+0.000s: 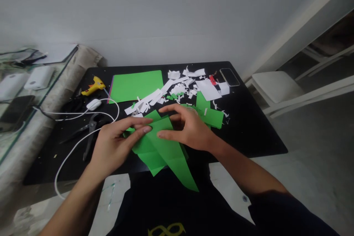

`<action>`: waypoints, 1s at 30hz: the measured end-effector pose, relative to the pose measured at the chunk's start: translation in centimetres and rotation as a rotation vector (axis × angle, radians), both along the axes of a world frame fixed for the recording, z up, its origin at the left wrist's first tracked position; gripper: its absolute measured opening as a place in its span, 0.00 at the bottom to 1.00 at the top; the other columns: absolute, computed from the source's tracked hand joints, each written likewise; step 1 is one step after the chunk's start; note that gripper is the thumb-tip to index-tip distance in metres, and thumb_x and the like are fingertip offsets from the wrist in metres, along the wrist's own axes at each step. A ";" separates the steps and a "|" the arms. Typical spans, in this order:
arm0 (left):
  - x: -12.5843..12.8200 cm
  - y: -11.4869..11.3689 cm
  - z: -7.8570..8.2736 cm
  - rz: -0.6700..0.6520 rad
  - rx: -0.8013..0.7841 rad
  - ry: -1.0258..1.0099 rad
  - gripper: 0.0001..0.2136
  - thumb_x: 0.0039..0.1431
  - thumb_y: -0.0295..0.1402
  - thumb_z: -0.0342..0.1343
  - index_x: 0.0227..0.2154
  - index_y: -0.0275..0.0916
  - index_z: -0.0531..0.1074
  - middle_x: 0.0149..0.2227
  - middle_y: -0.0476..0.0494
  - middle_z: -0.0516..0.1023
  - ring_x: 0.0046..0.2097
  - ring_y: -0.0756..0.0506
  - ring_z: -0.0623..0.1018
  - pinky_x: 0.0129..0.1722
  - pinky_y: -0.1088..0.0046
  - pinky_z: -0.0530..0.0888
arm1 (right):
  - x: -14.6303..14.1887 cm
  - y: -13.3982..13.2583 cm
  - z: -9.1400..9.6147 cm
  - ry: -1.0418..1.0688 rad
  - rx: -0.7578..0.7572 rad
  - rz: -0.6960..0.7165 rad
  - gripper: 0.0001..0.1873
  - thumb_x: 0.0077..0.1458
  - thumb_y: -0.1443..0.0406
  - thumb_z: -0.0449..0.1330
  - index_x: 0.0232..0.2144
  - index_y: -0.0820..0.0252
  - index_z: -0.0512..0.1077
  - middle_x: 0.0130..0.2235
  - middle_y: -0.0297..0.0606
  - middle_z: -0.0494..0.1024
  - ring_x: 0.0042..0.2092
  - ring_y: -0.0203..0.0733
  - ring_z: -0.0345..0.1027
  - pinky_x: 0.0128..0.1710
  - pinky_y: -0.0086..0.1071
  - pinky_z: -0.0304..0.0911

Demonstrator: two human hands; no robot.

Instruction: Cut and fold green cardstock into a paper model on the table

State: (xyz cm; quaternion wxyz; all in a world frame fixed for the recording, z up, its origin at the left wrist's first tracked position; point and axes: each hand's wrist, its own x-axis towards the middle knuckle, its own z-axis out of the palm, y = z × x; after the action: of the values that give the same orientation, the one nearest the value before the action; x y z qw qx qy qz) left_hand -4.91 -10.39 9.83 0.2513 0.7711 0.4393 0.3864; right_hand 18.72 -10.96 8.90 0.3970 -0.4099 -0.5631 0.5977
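Note:
My left hand (117,142) pinches a folded piece of green paper (163,140) between thumb and fingers at its upper left. Several strips of the paper hang down over the table's front edge, and one long strip reaches toward my lap. At the paper's upper right is my right hand (190,127), its thumb and fingers apart. Its thumb tip lies at the front of the paper, while some of its fingers are partly hidden behind the top edge. Beyond my right wrist lies another piece of green paper in a cross-like shape (214,118).
On the black table (249,132) lie green sheets (135,85), white paper scraps (182,86), a phone (230,77) and a red object (212,80). At left are a yellow glue gun (94,86), scissors (90,131) and a white cable (72,151). A white stool (272,83) stands right.

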 end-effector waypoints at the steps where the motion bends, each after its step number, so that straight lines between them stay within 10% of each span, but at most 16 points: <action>1: 0.1 0.0 0.1 -0.012 0.003 0.001 0.06 0.63 0.34 0.66 0.41 0.49 0.85 0.33 0.50 0.87 0.31 0.47 0.84 0.30 0.74 0.79 | 0.0 0.1 0.0 -0.017 -0.013 0.030 0.32 0.48 0.62 0.78 0.54 0.56 0.73 0.39 0.36 0.85 0.38 0.44 0.83 0.33 0.33 0.78; 19: 1.6 0.2 1.3 -0.139 -0.185 0.104 0.09 0.68 0.39 0.60 0.34 0.42 0.80 0.26 0.53 0.76 0.27 0.52 0.73 0.25 0.78 0.69 | -1.6 0.0 0.3 -0.289 0.076 0.031 0.25 0.49 0.63 0.75 0.46 0.52 0.68 0.26 0.24 0.73 0.27 0.36 0.67 0.24 0.28 0.59; 30: -2.5 -0.1 -0.9 0.448 -0.283 -0.361 0.10 0.59 0.41 0.68 0.33 0.39 0.80 0.28 0.51 0.77 0.29 0.50 0.70 0.27 0.75 0.66 | 4.7 -0.4 -1.6 -0.075 -0.111 -0.129 0.18 0.45 0.63 0.79 0.37 0.58 0.79 0.36 0.35 0.86 0.37 0.42 0.82 0.36 0.34 0.77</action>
State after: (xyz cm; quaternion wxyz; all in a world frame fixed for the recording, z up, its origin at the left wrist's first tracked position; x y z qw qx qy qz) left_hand -7.39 -10.48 8.95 0.3387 0.5316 0.5961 0.4975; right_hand 23.38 -11.41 7.35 0.3897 -0.4889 -0.5160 0.5855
